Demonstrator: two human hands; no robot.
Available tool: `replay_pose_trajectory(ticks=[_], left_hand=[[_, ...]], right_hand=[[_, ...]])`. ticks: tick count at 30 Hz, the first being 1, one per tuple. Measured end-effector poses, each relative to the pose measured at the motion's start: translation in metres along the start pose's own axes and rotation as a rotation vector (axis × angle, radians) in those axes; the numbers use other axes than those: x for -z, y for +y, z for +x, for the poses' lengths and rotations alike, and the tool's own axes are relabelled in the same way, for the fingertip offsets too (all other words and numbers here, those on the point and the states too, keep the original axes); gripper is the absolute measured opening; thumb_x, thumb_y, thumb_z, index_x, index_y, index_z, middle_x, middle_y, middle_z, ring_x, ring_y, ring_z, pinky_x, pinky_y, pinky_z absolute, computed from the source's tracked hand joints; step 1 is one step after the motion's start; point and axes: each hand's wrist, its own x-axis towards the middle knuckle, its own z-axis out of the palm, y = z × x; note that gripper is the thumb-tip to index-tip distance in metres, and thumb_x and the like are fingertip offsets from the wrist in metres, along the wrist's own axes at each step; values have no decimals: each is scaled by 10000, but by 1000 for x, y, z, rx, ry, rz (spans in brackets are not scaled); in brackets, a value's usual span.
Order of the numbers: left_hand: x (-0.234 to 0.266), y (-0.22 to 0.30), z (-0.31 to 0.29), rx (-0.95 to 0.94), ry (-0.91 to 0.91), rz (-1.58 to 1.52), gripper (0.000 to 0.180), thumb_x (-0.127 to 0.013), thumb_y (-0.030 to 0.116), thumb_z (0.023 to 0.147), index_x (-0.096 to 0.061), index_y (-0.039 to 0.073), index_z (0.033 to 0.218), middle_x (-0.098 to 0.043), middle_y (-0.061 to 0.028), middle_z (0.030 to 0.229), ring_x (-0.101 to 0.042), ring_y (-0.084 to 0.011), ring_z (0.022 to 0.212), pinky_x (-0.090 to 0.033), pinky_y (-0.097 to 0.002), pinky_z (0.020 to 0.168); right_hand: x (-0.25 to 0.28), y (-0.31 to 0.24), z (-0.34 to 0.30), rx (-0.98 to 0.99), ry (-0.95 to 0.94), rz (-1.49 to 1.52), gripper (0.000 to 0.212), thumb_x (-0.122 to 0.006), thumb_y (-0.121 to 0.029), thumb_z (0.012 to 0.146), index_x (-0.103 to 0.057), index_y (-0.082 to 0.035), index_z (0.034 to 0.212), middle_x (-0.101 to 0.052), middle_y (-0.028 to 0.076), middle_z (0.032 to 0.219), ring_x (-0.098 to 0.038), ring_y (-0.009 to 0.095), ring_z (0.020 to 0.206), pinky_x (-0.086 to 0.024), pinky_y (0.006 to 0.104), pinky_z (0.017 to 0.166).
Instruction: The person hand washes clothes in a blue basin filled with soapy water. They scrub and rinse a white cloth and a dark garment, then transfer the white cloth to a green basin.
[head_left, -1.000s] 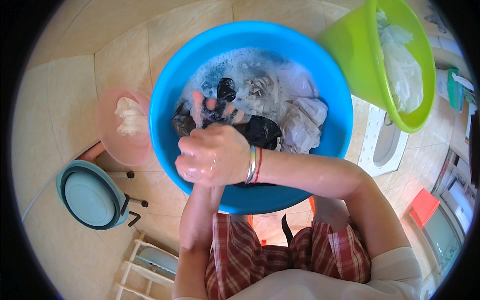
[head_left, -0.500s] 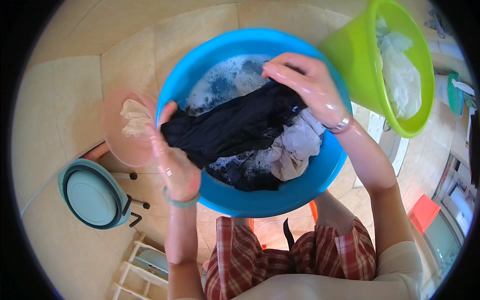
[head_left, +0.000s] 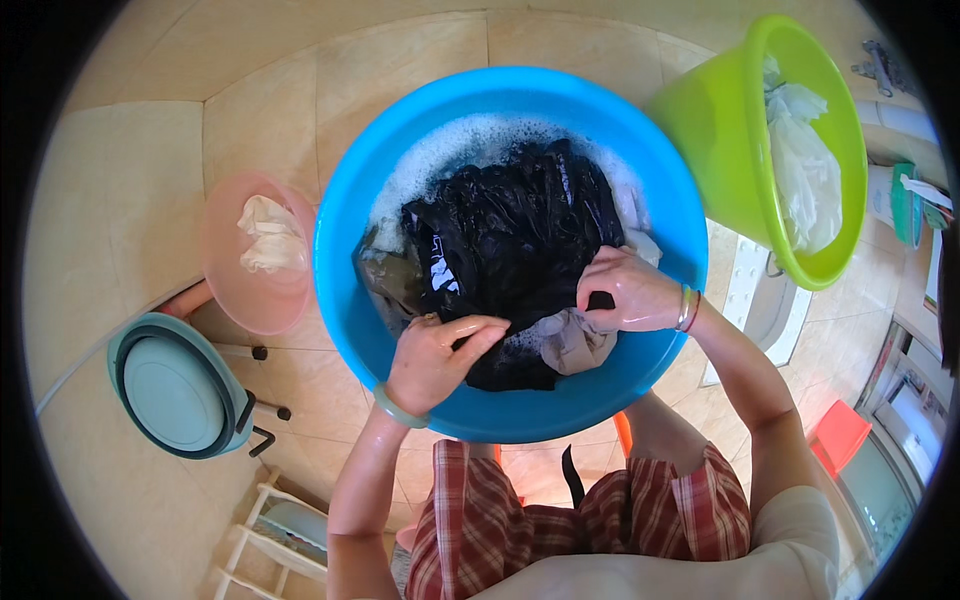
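Note:
A wet black garment lies spread over the soapy water in a big blue tub. My left hand pinches its near edge between thumb and fingers, low in the tub. At the garment's right side my right hand is closed on the black cloth, thumb against fingers. White suds ring the far side of the water. A pale grey-white cloth lies crumpled between my hands toward the near rim. An olive-brown cloth shows at the left.
A pink basin with a cream cloth stands left of the tub. Below it is a folded grey-green basin. A lime-green bucket holding a white plastic bag stands at the right, by a floor drain fixture.
Both hands have come down and nearer to me. The black garment, earlier held up bunched between them, now lies spread out on the water.

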Motion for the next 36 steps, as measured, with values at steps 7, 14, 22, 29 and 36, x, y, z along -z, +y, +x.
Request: replay_pose_trajectory(ticks=[7,14,22,29,36], left_hand=[[12,38,32,-63,434,393,180,-754,167,778,-734,133,953,-662,-67,1032,-653,-282,844,-510,-378,761],[-2,9,97,-206,488,520,209,-737,112,763,-706,106,970,-666,-65,1089,-587,-277,1110,-439,-407,948],[1,-43,113,-181,408,398,238,-702,164,827,-645,108,1051,-656,-95,1163,-590,-310,1113,-444,-441,925],[4,-32,117,-14,162,744,566,-741,312,793,-544,208,1313,-654,-100,1081,-631,-342,934,-467,-441,846],[27,22,59,-409,428,561,203,-700,219,833,-705,66,967,-676,-126,941,-617,-325,1015,-443,-414,899]], right_hand=[[-2,15,64,-152,559,-426,160,-708,-242,815,-633,-103,842,-618,45,936,-570,254,940,-469,388,750],[-6,-10,82,-75,583,7,134,-627,-165,880,-572,-43,894,-635,144,830,-617,358,749,-467,450,714],[-6,24,59,-185,566,-419,321,-744,-243,783,-598,-84,1021,-589,69,1100,-539,285,1059,-422,388,860],[-23,36,50,-132,608,-329,222,-704,-172,807,-590,-96,980,-604,55,1114,-554,247,1033,-392,398,829],[-22,31,37,-204,429,-482,449,-784,-357,736,-606,-83,1044,-536,79,1316,-493,270,1228,-334,435,1029]])
